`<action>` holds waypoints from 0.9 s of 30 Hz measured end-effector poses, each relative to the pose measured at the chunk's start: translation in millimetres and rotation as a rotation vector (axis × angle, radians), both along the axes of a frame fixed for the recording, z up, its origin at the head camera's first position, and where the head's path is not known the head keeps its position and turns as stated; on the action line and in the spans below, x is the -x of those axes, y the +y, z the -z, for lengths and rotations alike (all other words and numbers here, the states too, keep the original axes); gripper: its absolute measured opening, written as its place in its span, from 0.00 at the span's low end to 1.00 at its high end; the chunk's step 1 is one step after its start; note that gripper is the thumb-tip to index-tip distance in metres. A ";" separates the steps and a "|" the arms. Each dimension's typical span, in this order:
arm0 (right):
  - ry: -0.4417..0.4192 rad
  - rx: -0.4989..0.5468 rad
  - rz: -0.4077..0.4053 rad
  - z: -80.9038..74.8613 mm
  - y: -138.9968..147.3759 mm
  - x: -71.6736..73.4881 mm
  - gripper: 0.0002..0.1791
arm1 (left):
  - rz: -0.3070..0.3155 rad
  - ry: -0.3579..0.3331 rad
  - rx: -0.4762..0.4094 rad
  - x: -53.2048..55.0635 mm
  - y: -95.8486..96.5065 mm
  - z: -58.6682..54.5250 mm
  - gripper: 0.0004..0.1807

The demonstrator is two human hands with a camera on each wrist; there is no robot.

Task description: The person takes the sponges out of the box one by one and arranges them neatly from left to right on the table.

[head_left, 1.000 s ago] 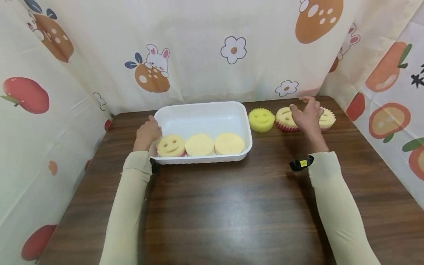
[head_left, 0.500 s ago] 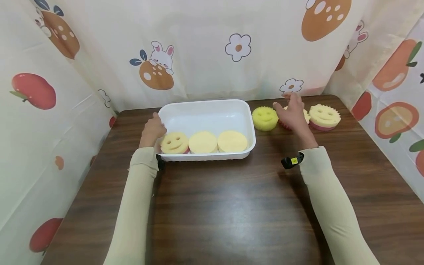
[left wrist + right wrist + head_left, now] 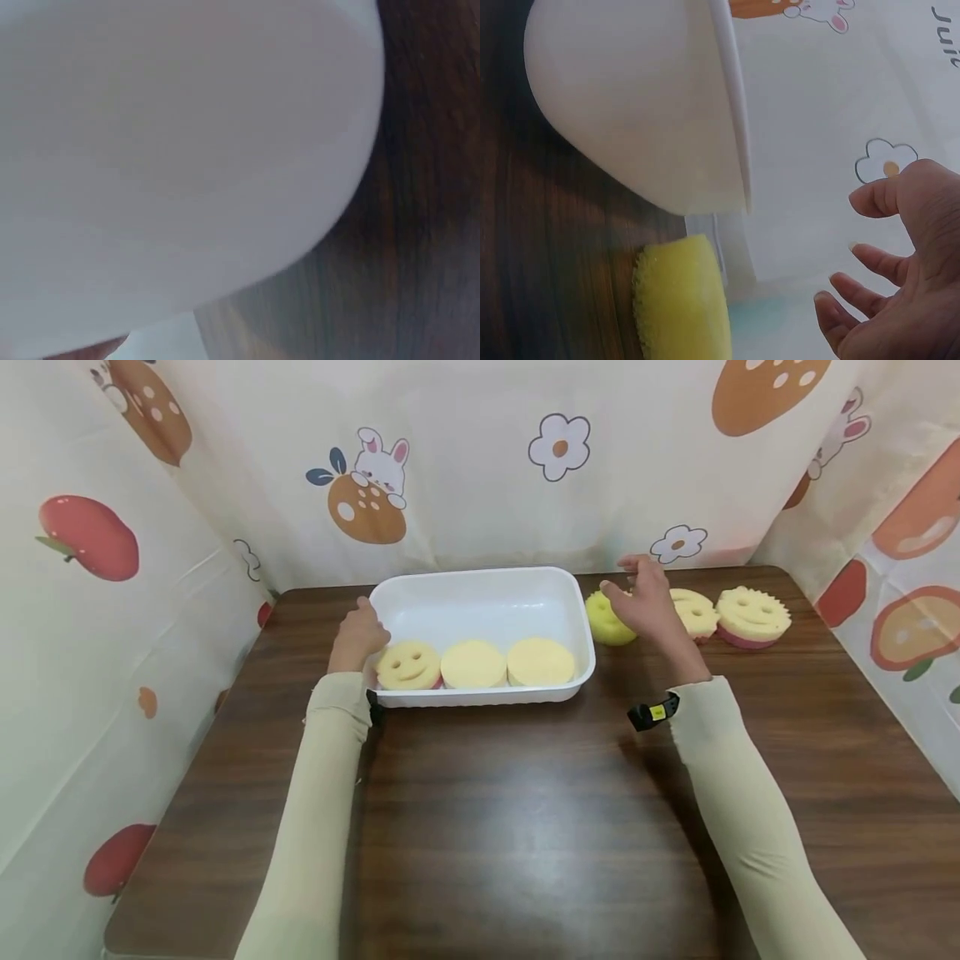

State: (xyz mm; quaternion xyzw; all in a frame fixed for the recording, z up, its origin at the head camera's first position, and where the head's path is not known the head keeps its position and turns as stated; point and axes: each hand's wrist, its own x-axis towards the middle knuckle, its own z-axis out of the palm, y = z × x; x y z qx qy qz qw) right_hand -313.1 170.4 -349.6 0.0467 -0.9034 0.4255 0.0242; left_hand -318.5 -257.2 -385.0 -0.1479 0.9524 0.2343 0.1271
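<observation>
And here's the right hand (image 3: 647, 602), poised above a bright-yellow, scalloped, round foam sponge (image 3: 609, 625), its fingers bent and spread apart! The right wrist view shows a clear gap between them; that sponge is cut off by the lower edge there, and from the head the hand covers part of its smiling face.

Over to the left hand (image 3: 357, 637), at the left rim of a white, rectangular plastic tray (image 3: 480, 603), thumb side over the edge. Are the fingers clamped on it? Can't tell: the outer wall hides them, and the left wrist view offers only a sliver of skin at the bottom.

Along the tray's near side, three pale-yellow round sponges (image 3: 473, 664) sit side by side, the leftmost smiling. On the dark wood-grain table (image 3: 495, 793), right of the right hand, lie two pale-yellow scalloped smiley sponges (image 3: 753, 612), the nearer one partly hidden by that hand.
</observation>
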 end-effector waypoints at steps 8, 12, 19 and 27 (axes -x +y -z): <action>-0.042 -0.041 -0.073 0.3 -11.0 2.3 0.34 | 0.013 0.014 0.018 -1.4 2.5 -4.0 0.42; -0.054 -0.042 -0.083 1.5 -17.9 -0.4 0.35 | 0.022 0.029 0.048 -3.2 0.6 -1.3 0.43; -0.026 -0.041 -0.104 5.3 -23.1 -5.1 0.33 | 0.033 0.024 0.090 -2.8 3.7 1.7 0.46; -0.036 -0.100 -0.169 -0.7 -28.0 -4.2 0.36 | 0.019 0.022 0.095 -2.6 5.4 -0.3 0.45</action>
